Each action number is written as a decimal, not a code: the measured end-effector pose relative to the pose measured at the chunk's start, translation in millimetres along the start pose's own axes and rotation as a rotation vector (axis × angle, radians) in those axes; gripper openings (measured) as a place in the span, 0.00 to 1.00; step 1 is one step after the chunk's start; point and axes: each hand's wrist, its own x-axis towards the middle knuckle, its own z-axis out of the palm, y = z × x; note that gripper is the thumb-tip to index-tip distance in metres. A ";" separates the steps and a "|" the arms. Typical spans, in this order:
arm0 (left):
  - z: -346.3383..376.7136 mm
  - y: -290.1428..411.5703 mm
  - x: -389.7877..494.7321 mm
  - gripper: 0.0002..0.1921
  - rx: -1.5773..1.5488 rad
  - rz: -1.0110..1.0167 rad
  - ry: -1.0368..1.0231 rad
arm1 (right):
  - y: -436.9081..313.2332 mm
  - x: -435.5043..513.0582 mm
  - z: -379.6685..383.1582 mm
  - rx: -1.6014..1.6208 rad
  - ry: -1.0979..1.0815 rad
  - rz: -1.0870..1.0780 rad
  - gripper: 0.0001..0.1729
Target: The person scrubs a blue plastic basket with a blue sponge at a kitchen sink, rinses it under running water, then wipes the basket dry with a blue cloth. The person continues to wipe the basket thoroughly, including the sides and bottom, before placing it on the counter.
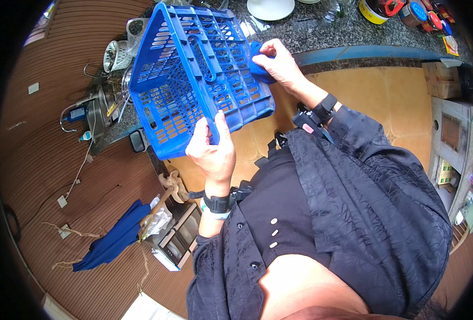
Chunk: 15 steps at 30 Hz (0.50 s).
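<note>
A blue plastic basket (pixel 224 94) with slotted walls is held up in front of me, tilted so that its open side faces left. My left hand (pixel 215 150) grips its rim at the near lower corner, thumb and fingers on either side of the edge. On the basket's far right side, my right hand (pixel 278 64) pinches a dark blue cloth (pixel 260 66) against the base. Part of the cloth is hidden behind the fingers and the basket. Both wrists wear black straps with small devices.
A speckled stone counter (pixel 312 34) runs along the back, bearing a white plate (pixel 270 9) and several jars (pixel 414 14) at right. To the left are a sink (pixel 100 114) and a white perforated holder (pixel 118 56). A blue garment (pixel 114 236) hangs on a branch-like stand. Cardboard boxes (pixel 440 80) stand right.
</note>
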 end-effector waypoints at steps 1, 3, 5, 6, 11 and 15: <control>0.8 -1.0 -1.9 0.10 -0.002 0.024 -0.008 | -0.9 3.9 -0.8 -0.068 -0.014 -0.044 0.28; 1.2 -4.6 -5.2 0.08 0.043 -0.013 -0.039 | -5.2 7.2 -4.9 -0.254 -0.060 -0.009 0.34; 4.7 -8.8 -8.3 0.07 0.096 0.004 -0.028 | -11.3 4.1 -11.2 -0.425 -0.145 -0.013 0.37; 6.0 -11.4 -8.9 0.08 0.141 0.043 -0.049 | -14.7 2.0 -13.6 -0.539 -0.179 -0.021 0.37; 9.4 -20.5 -14.0 0.10 0.077 0.085 -0.033 | -28.3 9.6 -11.4 -0.843 -0.109 -0.330 0.31; 6.0 -21.7 -16.0 0.11 0.060 0.082 -0.043 | -29.0 28.2 -2.3 -0.608 -0.042 -0.168 0.35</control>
